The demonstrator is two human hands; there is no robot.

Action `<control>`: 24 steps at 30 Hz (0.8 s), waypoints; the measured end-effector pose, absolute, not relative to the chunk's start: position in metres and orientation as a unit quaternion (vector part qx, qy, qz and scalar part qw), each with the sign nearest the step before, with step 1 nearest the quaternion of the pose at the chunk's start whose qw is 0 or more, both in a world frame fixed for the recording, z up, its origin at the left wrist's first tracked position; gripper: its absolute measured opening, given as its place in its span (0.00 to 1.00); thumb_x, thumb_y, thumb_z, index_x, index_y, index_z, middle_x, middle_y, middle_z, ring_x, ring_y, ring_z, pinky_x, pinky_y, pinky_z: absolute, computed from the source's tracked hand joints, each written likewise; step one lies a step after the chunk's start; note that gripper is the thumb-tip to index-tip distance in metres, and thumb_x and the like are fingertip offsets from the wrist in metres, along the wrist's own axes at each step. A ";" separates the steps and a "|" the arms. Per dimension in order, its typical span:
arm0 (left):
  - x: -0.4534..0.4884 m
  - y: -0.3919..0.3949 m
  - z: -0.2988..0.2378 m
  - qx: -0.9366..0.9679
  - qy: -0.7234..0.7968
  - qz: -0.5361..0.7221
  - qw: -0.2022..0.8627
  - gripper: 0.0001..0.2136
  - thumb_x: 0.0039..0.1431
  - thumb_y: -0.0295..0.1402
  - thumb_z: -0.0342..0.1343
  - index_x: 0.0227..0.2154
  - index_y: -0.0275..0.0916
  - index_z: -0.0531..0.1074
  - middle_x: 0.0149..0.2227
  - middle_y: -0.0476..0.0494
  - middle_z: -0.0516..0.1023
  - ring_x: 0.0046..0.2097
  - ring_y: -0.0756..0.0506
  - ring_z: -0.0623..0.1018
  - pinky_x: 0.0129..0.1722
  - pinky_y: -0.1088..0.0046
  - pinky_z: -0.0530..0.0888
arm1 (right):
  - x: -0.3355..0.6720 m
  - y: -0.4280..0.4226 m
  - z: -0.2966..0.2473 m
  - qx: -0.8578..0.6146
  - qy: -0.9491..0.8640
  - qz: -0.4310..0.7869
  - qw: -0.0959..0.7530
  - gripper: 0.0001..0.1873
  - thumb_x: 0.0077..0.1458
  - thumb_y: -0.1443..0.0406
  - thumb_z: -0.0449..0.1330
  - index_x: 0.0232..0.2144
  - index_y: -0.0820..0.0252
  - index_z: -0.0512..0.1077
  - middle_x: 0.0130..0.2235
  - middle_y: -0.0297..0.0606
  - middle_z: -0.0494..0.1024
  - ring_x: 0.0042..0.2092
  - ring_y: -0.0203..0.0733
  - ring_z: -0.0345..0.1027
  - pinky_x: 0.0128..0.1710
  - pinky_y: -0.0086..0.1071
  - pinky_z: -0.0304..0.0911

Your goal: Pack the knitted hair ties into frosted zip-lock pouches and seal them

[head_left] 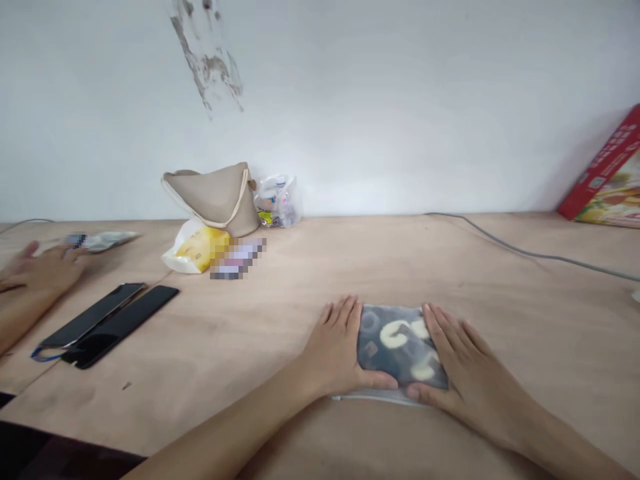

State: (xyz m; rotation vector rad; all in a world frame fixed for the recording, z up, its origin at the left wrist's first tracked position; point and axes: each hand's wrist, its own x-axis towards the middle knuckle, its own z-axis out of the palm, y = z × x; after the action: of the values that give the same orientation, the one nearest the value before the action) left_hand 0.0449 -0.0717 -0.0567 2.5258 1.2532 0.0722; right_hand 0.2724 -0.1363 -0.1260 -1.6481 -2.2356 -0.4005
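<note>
Patterned dark packet, flat on the surface; probably light, pliable, slippery, best taken by its side edges. Left hand, right hand: grip unclosed, fingers extended, pressing opposite sides, nothing clasped.

White lettering runs along the red side of a box at far right, too small for us to read. We see print, equally illegible, on items inside a clear plastic bag by the wall. Pale curves mark a dark flat packet at front, but we cannot tell whether they form letters or numbers.
</note>
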 end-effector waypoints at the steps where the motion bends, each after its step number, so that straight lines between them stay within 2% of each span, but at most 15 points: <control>1: 0.041 -0.072 -0.056 0.883 0.441 0.019 0.158 0.58 0.36 0.66 0.51 0.63 0.25 0.44 0.65 0.25 0.42 0.66 0.31 0.45 0.62 0.47 0.46 | 0.276 -0.137 -0.126 -0.575 -0.787 -0.141 0.171 0.56 0.49 0.40 0.50 0.64 0.67 0.28 0.61 0.55 0.57 0.60 0.57 0.54 0.55 0.54 0.53; 5: 0.020 -0.070 -0.057 0.879 0.444 0.020 0.171 0.56 0.40 0.66 0.48 0.63 0.28 0.41 0.65 0.26 0.42 0.66 0.33 0.46 0.62 0.48 0.47 | 0.293 -0.147 -0.119 -0.575 -0.787 -0.084 0.208 0.48 0.53 0.45 0.51 0.65 0.59 0.33 0.61 0.50 0.58 0.59 0.57 0.55 0.54 0.54 0.54; 7: 0.010 -0.066 -0.060 0.876 0.445 0.053 0.179 0.53 0.44 0.64 0.47 0.64 0.29 0.40 0.65 0.25 0.43 0.66 0.33 0.47 0.62 0.48 0.49 | 0.299 -0.153 -0.110 -0.597 -0.759 0.007 0.259 0.40 0.56 0.49 0.49 0.64 0.55 0.39 0.58 0.46 0.65 0.57 0.53 0.61 0.52 0.49 0.59; 9: 0.005 -0.065 -0.061 0.871 0.446 0.123 0.163 0.45 0.52 0.60 0.44 0.63 0.31 0.43 0.65 0.26 0.47 0.66 0.34 0.48 0.61 0.48 0.52 | 0.302 -0.158 -0.101 -0.633 -0.699 0.105 0.317 0.33 0.57 0.51 0.49 0.61 0.53 0.48 0.47 0.42 0.75 0.48 0.48 0.70 0.45 0.42 0.65; 11: 0.006 -0.068 -0.062 0.875 0.413 0.230 0.103 0.34 0.58 0.53 0.43 0.61 0.32 0.52 0.63 0.28 0.54 0.65 0.34 0.52 0.59 0.48 0.54 | 0.300 -0.160 -0.095 -0.653 -0.648 0.183 0.346 0.27 0.56 0.51 0.51 0.56 0.53 0.56 0.33 0.35 0.77 0.36 0.44 0.72 0.36 0.37 0.67; 14: 0.025 -0.084 -0.059 0.892 0.237 0.383 -0.040 0.23 0.56 0.46 0.51 0.49 0.34 0.67 0.54 0.34 0.70 0.59 0.36 0.63 0.58 0.54 0.59 | 0.288 -0.156 -0.092 -0.635 -0.624 0.279 0.359 0.22 0.56 0.52 0.52 0.51 0.53 0.61 0.25 0.29 0.71 0.29 0.40 0.68 0.29 0.33 0.64; 17: 0.056 -0.104 -0.058 0.907 0.077 0.398 -0.109 0.05 0.53 0.33 0.56 0.31 0.38 0.74 0.38 0.48 0.78 0.43 0.48 0.73 0.48 0.69 0.67 | 0.272 -0.142 -0.090 -0.594 -0.602 0.363 0.392 0.21 0.57 0.54 0.52 0.50 0.54 0.60 0.25 0.28 0.70 0.30 0.39 0.67 0.34 0.33 0.63; 18: 0.066 -0.107 -0.058 0.913 0.079 0.382 -0.121 0.03 0.52 0.26 0.56 0.28 0.39 0.74 0.33 0.51 0.77 0.37 0.50 0.73 0.43 0.72 0.68 | 0.267 -0.136 -0.089 -0.579 -0.594 0.389 0.401 0.21 0.57 0.54 0.52 0.51 0.55 0.60 0.25 0.28 0.69 0.30 0.39 0.67 0.35 0.33 0.63; 19: 0.075 -0.108 -0.059 0.911 0.073 0.381 -0.139 0.04 0.52 0.25 0.55 0.26 0.38 0.74 0.29 0.51 0.76 0.32 0.51 0.71 0.38 0.72 0.68 | 0.263 -0.131 -0.088 -0.567 -0.584 0.411 0.410 0.21 0.57 0.55 0.52 0.51 0.56 0.59 0.24 0.28 0.68 0.29 0.38 0.66 0.35 0.33 0.63; 22: 0.094 -0.101 -0.063 0.900 0.084 0.389 -0.177 0.07 0.53 0.23 0.53 0.23 0.36 0.73 0.24 0.49 0.73 0.26 0.51 0.67 0.28 0.70 0.64 | 0.255 -0.122 -0.087 -0.553 -0.565 0.457 0.407 0.23 0.57 0.54 0.51 0.52 0.56 0.58 0.22 0.27 0.66 0.27 0.39 0.65 0.31 0.33 0.63; 24: 0.098 -0.093 -0.067 0.889 0.098 0.410 -0.179 0.09 0.52 0.21 0.51 0.20 0.36 0.72 0.22 0.48 0.71 0.24 0.51 0.64 0.25 0.70 0.61 | 0.254 -0.120 -0.090 -0.545 -0.578 0.457 0.400 0.22 0.57 0.55 0.51 0.52 0.55 0.58 0.24 0.28 0.68 0.29 0.41 0.67 0.33 0.36 0.65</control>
State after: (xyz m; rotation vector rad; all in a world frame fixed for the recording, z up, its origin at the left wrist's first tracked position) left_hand 0.0979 -0.0932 -0.0665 3.1644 0.3472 1.4602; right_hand 0.2543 -0.1200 -0.0901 -1.3788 -1.4626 1.1556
